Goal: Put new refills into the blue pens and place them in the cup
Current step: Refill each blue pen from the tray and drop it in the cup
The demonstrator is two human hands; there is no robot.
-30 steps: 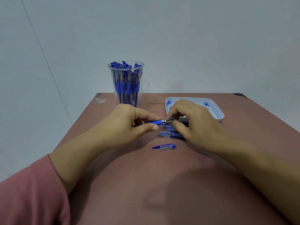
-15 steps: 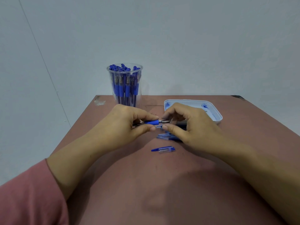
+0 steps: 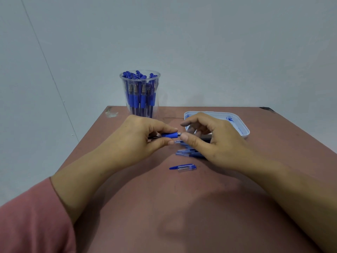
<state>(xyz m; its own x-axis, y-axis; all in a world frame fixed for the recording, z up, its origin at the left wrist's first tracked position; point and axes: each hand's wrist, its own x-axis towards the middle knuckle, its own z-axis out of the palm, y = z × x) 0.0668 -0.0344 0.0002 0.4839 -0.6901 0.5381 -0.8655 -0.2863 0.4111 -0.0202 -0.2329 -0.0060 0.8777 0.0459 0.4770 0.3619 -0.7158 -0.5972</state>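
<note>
My left hand grips a blue pen by its blue grip section, tip pointing right. The thumb of my right hand touches the pen's small metal tip, while the index finger is lifted off it and the other fingers hang loosely curled. Under my right hand lies a small pile of blue pens, partly hidden. A clear pen cap with a blue clip lies alone on the table in front of the pile. The clear cup, packed with several blue pens, stands at the table's far edge.
A white tray with blue ink stains sits at the back right, behind my right hand. The brown table meets a pale wall at its far edge; its left edge runs diagonally beside my left forearm.
My right index finger has lifted off the pen tip, ending the pinch; only the thumb stays against it. My left hand keeps its hold on the pen in the same place.
</note>
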